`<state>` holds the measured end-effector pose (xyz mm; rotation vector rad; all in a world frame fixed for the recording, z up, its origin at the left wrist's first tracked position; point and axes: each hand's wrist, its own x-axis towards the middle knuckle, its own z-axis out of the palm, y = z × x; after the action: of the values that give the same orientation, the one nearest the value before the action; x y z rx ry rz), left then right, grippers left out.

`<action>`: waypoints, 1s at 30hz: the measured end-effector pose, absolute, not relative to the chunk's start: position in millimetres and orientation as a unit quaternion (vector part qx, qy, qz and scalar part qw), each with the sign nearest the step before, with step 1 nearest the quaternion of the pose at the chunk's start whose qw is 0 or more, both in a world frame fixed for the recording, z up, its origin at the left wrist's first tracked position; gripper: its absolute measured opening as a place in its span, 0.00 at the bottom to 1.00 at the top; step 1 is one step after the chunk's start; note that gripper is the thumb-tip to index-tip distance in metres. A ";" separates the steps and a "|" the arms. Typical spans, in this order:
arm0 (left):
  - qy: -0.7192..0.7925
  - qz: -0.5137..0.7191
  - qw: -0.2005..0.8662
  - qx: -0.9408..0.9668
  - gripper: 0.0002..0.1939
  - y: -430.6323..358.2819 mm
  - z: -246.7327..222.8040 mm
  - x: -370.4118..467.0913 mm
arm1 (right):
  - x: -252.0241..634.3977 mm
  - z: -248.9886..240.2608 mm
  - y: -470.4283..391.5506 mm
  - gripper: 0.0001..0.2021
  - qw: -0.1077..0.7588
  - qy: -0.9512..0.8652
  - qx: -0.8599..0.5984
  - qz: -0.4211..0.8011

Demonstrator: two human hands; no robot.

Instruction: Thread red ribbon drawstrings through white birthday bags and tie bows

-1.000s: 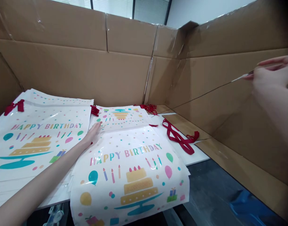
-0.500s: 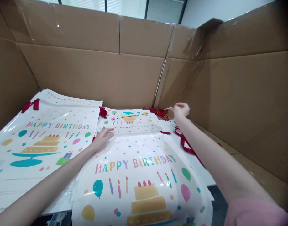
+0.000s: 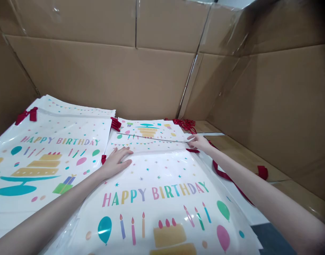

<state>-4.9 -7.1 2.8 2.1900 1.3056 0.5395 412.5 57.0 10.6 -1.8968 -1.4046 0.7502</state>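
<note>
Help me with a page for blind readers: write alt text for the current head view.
A person's right hand holds a thin dark rod over the far part of a "Happy Birthday" stack, while the left hand rests on its left side. A second stack lies left, with cardboard walls behind.

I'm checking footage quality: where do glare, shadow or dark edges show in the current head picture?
Head view: glossy reflections on the front birthday sheet, lettering readable; a small glint upper left on the cardboard wall, shadow toward its right-hand corner; and, same view, top right frame corner nearly black.
</note>
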 end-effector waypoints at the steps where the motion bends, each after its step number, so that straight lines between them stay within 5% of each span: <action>1: 0.482 0.194 0.262 0.814 0.21 -7.5 3.5 -4.6 | 417.1 10.1 54.0 0.13 0.313 -0.545 -0.727 0.278; 9: 0.488 0.178 0.246 0.819 0.23 -9.1 5.1 -4.9 | 439.5 10.6 41.6 0.12 0.185 -0.607 -0.757 0.154; 15: 0.483 0.182 0.249 0.819 0.23 -8.3 3.7 -5.7 | 442.5 9.4 42.3 0.10 0.135 -0.609 -0.756 0.198; 30: 0.466 0.199 0.226 0.832 0.23 -5.8 -0.8 -7.5 | 442.3 12.3 32.3 0.22 0.189 -0.567 -0.723 0.346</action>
<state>-7.5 -5.8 -0.8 2.2940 1.2852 0.5486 442.3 32.3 12.3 -2.0341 -1.5947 0.9724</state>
